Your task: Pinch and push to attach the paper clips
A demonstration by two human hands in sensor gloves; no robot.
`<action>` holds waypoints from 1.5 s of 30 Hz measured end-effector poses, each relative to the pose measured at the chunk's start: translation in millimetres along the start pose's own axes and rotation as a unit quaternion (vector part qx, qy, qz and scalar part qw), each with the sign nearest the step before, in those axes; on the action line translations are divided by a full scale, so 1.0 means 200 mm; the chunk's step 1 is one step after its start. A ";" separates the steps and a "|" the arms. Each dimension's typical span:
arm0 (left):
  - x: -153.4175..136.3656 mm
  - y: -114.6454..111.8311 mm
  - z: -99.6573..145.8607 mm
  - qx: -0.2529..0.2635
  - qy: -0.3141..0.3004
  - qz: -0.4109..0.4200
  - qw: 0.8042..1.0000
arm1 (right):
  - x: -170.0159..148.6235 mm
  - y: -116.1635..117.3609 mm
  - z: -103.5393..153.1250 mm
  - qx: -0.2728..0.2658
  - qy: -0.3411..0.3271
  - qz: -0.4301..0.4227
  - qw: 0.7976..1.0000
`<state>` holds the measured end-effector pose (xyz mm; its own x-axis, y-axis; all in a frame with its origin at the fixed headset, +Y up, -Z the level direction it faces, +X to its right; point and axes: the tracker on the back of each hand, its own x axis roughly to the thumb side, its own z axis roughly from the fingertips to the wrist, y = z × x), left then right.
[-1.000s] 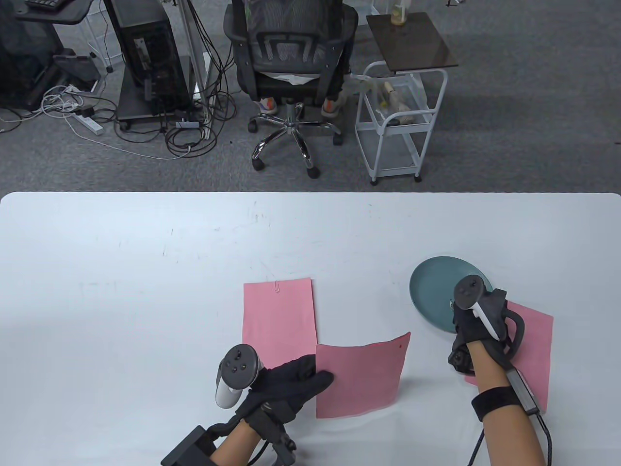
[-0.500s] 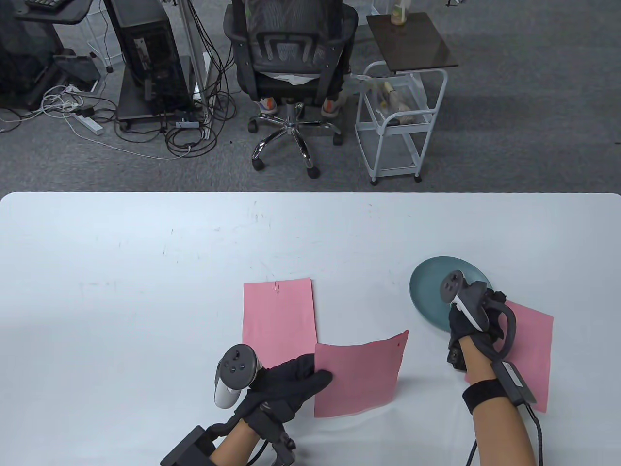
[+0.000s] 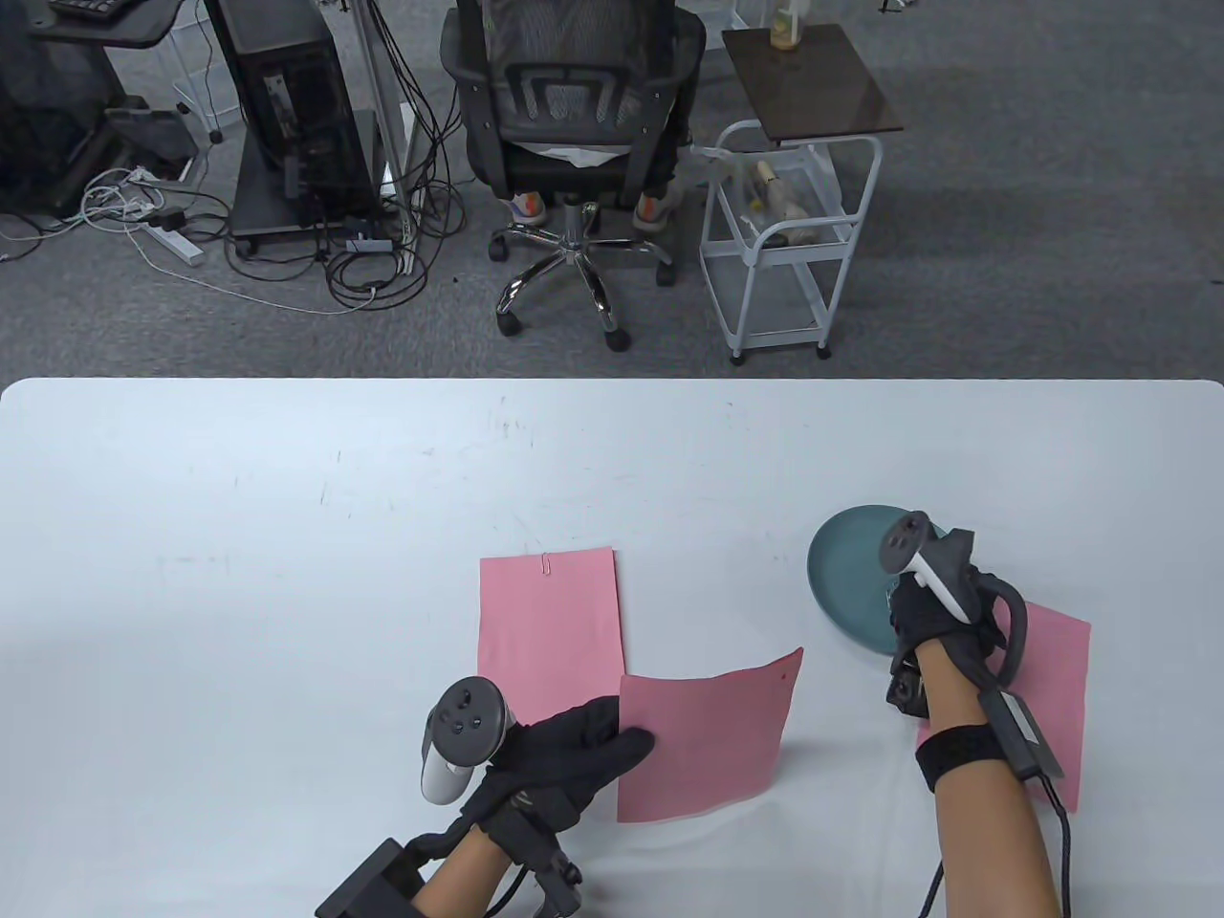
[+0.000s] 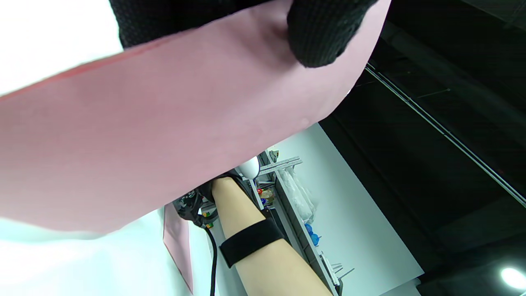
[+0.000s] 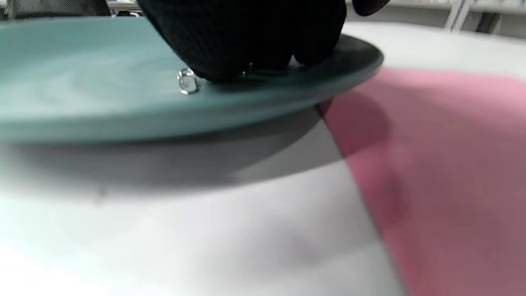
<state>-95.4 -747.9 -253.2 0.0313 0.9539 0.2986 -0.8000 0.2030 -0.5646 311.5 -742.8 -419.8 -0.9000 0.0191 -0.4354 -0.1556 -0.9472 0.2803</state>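
My left hand [image 3: 620, 732] pinches the left edge of a pink paper sheet [image 3: 708, 736] and holds it slightly raised above the table. In the left wrist view a gloved fingertip [image 4: 324, 37] presses on this sheet [image 4: 164, 131]. My right hand [image 3: 918, 612] reaches onto a teal plate [image 3: 846, 574]. In the right wrist view its fingertips [image 5: 246, 41] rest on the plate [image 5: 82, 111] beside a silver paper clip [image 5: 188, 81]. A glint of metal shows under the fingertips; I cannot tell whether they grip it. Another pink sheet [image 3: 550, 622] lies flat with a clip [image 3: 546, 565] on its far edge.
A third pink sheet [image 3: 1052, 688] lies under my right forearm, partly under the plate; it also shows in the right wrist view [image 5: 444, 164]. The white table [image 3: 287, 535] stretches far and left. An office chair [image 3: 574, 143] and a white cart [image 3: 784, 249] stand beyond it.
My right hand has moved farther onto the plate, away from me. My left hand stays put; the held sheet has shifted slightly left.
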 end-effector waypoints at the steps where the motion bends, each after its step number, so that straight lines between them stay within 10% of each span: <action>1: 0.00 0.00 0.00 0.000 0.000 0.000 1.000 | -0.02 0.00 -0.01 0.007 0.001 -0.016 1.000; 45: 0.01 -0.01 0.00 -0.010 0.000 0.001 1.000 | 0.00 0.05 0.00 -0.048 -0.032 0.039 0.998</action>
<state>-94.0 -746.6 -252.7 0.0292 0.9545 0.2968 -0.7879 0.2047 -0.5808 309.5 -752.9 -417.8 -0.9326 -0.0380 -0.3588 -0.0479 -0.9726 0.2273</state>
